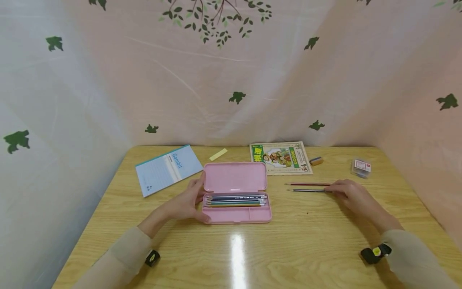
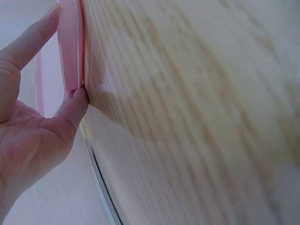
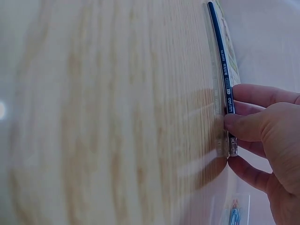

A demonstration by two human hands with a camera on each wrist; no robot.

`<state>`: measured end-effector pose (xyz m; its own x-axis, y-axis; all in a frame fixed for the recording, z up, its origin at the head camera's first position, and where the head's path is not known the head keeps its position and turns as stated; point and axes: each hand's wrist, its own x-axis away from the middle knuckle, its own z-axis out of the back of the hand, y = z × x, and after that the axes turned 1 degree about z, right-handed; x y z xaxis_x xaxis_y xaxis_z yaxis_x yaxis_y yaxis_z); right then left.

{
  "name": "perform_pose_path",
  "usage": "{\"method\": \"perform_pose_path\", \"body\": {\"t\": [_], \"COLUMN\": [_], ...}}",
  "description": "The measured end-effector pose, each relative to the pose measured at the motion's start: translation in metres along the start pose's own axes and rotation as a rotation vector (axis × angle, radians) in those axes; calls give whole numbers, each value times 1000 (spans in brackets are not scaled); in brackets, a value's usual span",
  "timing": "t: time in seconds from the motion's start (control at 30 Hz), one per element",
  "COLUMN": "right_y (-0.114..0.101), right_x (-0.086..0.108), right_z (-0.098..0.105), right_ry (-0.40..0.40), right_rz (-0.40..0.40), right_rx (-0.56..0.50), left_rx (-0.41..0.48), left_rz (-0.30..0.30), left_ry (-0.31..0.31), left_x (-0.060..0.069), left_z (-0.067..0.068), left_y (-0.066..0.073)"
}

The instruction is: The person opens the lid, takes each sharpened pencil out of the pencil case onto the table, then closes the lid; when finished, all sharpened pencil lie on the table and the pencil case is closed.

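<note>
A pink pencil case (image 1: pixel 223 215) lies on the table with its lid (image 1: pixel 235 176) raised at the back. Several pencils (image 1: pixel 235 200) lie side by side in its rear compartment. My left hand (image 1: pixel 185 202) holds the case by its left end, thumb at the front corner and fingers behind; the left wrist view shows the pink side wall (image 2: pixel 70 47) between them. Farther right, my right hand (image 1: pixel 355 198) pinches a dark blue pencil (image 3: pixel 219 37) near its metal end. A red pencil (image 1: pixel 306 184) lies just behind it; whether my fingers also hold that one I cannot tell.
A blue notebook (image 1: pixel 167 170) lies at the left and a yellow strip (image 1: pixel 218 154) behind the case. At the back are an illustrated booklet (image 1: pixel 304 160) and a small brown-and-blue object (image 1: pixel 316 161). A clear box (image 1: pixel 361 168) with a label stands beyond my right hand.
</note>
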<state>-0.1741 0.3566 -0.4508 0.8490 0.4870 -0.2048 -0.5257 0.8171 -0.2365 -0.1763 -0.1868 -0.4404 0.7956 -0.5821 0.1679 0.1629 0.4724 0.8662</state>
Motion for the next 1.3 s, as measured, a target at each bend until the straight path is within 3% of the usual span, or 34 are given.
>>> {"method": "perform_pose_path", "body": {"t": [0.67, 1.3], "right_y": [2, 0], "right_x": [-6, -5], "right_z": [-1, -4], "right_ry": [-39, 129], "right_rz": [-28, 42], "right_rx": [-19, 22], "left_rx": [-12, -11], "left_rz": [-30, -20], "left_ry": [-1, 2], "left_x": [0, 2], "left_z": [0, 0], "left_y": [1, 1]}}
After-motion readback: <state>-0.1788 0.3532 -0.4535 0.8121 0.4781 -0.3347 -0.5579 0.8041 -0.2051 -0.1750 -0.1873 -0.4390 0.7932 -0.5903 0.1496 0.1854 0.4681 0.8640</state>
